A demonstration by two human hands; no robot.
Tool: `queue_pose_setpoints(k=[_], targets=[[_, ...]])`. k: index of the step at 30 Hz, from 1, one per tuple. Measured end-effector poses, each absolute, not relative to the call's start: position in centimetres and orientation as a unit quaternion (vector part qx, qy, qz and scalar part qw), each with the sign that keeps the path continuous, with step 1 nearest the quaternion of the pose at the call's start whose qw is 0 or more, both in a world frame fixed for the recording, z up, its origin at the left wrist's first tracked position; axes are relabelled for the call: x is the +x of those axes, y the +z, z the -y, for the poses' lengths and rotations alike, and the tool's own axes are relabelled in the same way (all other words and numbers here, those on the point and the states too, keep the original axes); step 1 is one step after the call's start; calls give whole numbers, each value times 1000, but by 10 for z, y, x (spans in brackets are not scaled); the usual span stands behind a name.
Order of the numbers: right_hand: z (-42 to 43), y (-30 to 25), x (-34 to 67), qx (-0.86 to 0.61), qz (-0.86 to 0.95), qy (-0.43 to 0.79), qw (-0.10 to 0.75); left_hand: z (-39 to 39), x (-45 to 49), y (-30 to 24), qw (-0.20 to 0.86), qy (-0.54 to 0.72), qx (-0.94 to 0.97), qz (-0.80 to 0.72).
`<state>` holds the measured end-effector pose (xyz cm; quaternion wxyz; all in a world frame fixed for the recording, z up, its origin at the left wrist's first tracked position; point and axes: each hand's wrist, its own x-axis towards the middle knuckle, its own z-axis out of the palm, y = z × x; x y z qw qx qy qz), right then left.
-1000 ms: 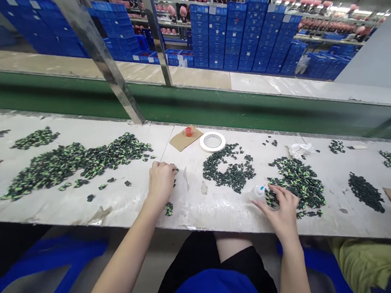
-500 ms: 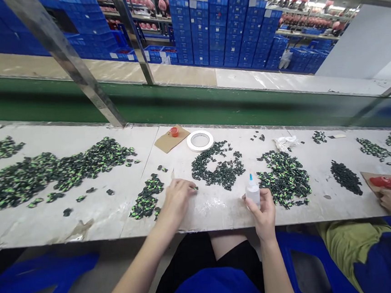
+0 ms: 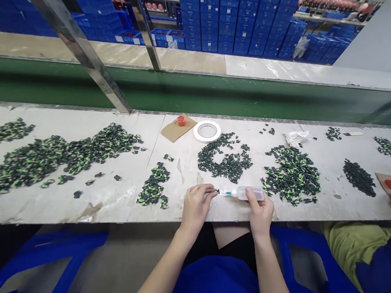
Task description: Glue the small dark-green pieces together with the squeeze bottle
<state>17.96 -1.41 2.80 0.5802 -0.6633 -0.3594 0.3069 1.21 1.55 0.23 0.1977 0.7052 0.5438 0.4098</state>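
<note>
While my right hand (image 3: 260,211) grips the glue bottle (image 3: 249,193) lying sideways at lower centre of the frame, its blue nozzle (image 3: 224,192) points left at a small dark part (image 3: 216,191) pinched in my left hand (image 3: 196,204). Piles of green-black parts (image 3: 292,175) lie just above on the table (image 3: 111,199), a tape roll (image 3: 207,131) higher up
</note>
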Motion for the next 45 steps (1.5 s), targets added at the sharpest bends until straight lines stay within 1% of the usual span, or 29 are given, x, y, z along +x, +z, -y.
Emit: queue_pose_setpoints(k=[3,8,20,29,35,40,43,45], targets=[[10,32,173,-670,388,297,559,-15,13,2,196,412,694,-557],[5,31,169,-676,398,291,548,-15,14,1,188,420,692,-557],[5,31,169,-681,363,303,559,-14,14,2,193,424,684,-561],[4,33,168,-677,371,309,555,-13,14,3,191,421,684,-565],[4,28,170,-669,350,305,580,-13,15,2,204,420,680,-565],[11,23,180,-640,296,296,644,-13,12,6,238,404,686,-556],[14,23,190,-632,303,283,655,-18,4,14,274,386,698,-537],[14,23,194,-630,313,277,655,-26,-3,20,270,383,703,-535]])
